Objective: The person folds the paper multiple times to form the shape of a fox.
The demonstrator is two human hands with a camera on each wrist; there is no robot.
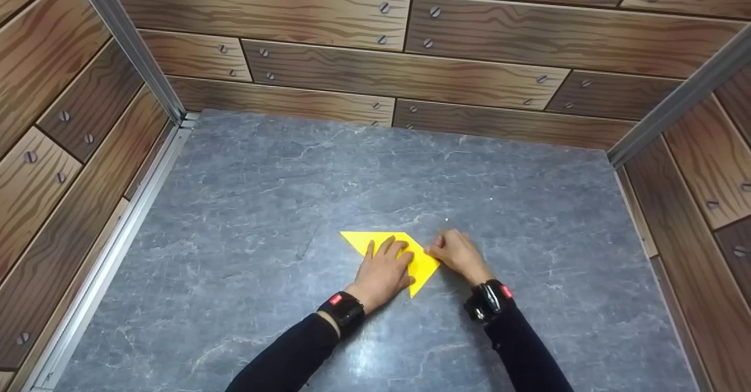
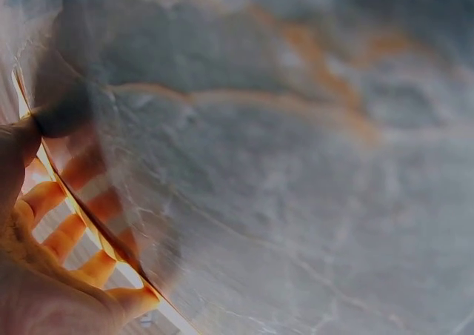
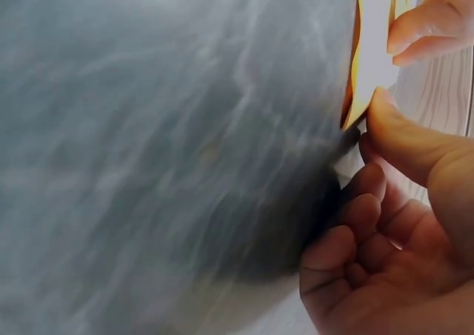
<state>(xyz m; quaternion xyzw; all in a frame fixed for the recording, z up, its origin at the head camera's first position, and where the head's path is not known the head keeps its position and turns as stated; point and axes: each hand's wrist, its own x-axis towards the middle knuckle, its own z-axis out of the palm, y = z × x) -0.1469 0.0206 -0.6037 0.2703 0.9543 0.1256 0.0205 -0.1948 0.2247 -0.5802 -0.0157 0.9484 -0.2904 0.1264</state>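
A folded sheet of yellow paper [image 1: 422, 273] lies flat on the grey floor panel, with pointed corners at its left and lower ends. My left hand [image 1: 380, 274] rests on its middle, fingers spread, and covers part of it. At the paper's right edge, my right hand [image 1: 462, 256] pinches the border between thumb and forefinger. The right wrist view has that thumb on the edge of the paper [image 3: 372, 46], with the other fingers of the right hand [image 3: 400, 246] curled. Seen side-on in the left wrist view, the left hand [image 2: 52, 276] has its fingers on the sheet.
The marbled grey surface [image 1: 264, 204] spreads around the paper. Wood-patterned panels [image 1: 322, 69] stand at the back and both sides, with metal posts [image 1: 129, 40] at the corners. Each wrist wears a black strapped device [image 1: 343, 310].
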